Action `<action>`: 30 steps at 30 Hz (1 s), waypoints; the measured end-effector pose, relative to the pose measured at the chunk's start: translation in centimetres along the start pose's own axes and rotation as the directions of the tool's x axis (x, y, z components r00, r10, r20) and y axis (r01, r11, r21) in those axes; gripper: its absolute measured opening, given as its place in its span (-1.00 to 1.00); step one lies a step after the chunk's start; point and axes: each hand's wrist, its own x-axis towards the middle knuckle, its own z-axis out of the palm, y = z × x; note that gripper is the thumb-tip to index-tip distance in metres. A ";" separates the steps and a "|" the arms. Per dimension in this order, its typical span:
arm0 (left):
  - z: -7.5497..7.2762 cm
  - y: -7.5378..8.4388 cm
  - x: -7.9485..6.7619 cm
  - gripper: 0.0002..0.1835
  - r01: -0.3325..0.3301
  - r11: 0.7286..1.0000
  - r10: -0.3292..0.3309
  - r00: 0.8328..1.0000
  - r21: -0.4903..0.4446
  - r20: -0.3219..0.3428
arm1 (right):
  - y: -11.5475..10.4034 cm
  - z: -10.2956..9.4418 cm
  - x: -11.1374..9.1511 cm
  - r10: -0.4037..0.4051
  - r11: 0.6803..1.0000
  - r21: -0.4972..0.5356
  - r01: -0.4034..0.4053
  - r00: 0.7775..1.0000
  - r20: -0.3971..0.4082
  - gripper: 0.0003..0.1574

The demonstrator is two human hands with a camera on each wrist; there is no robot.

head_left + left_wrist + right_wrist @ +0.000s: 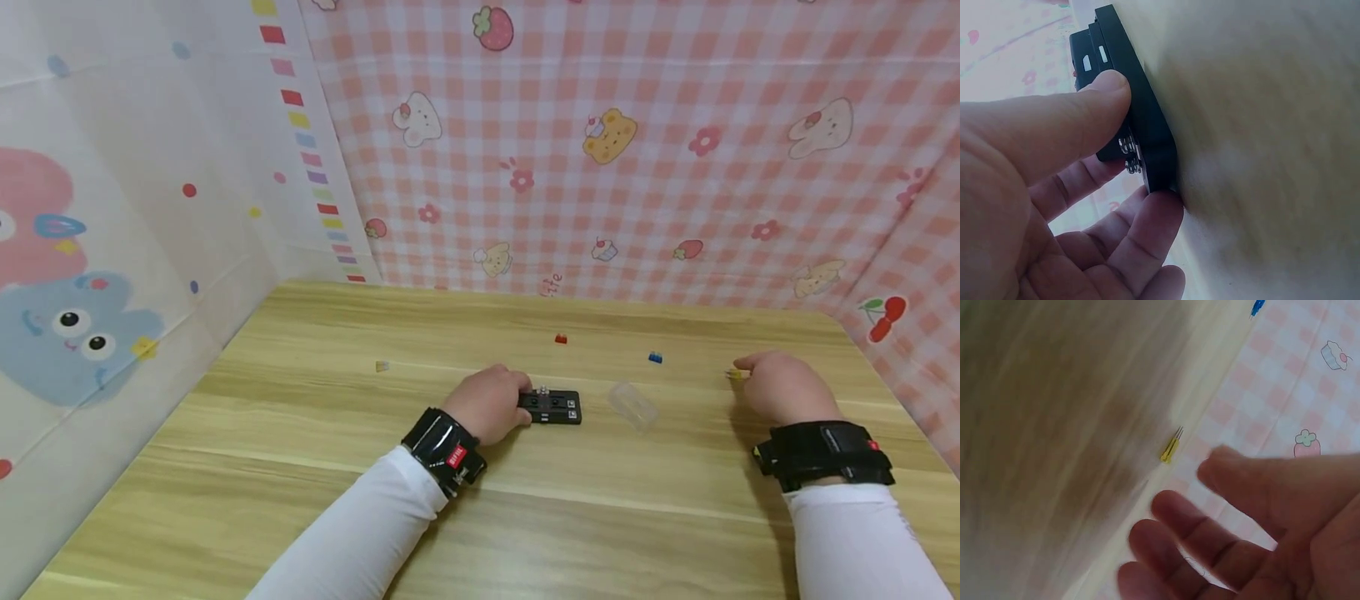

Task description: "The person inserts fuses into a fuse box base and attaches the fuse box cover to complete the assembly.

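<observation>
My left hand (487, 404) grips the left end of a flat black rectangular block (562, 407). In the left wrist view the thumb presses its side, with a fingertip at its end near small metal coils or screws. Over at the right, my right hand (787, 387) reaches beside a small yellow part with thin metal pins (1171, 449). Its fingers are apart, and a gap shows between them and that part in the right wrist view. A clear plastic piece (632, 406) lies just right of the black block.
Farther back on the wooden table (570, 517) lie a small red part (561, 339) and a blue part (656, 357). A small pale part (382, 366) sits to the left. Patterned cloth (675, 200) hangs behind and along both sides.
</observation>
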 end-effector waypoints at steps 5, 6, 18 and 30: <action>-0.2 0.0 0.0 -0.56 -0.003 1.000 0.003 1.000 -0.014 -0.003 | 0.1 -0.1 0.2 -0.103 0.990 -0.090 0.111 0.990 0.093 -0.49; -0.2 -0.1 0.0 -0.56 -0.003 1.000 0.003 1.000 -0.017 -0.005 | 0.0 -0.1 0.2 -0.119 0.987 -0.100 0.129 0.988 0.099 -0.50; 0.0 -0.4 -0.1 -0.54 -0.002 0.999 0.002 1.000 -0.035 -0.004 | -0.3 -0.2 0.5 -0.053 0.996 -0.071 0.057 0.997 0.057 -0.68; -0.2 -0.7 -0.2 -0.56 -0.009 0.999 0.009 1.000 -0.050 -0.003 | 0.4 -0.4 1.8 -0.109 0.985 -0.135 0.105 0.994 -0.021 -0.76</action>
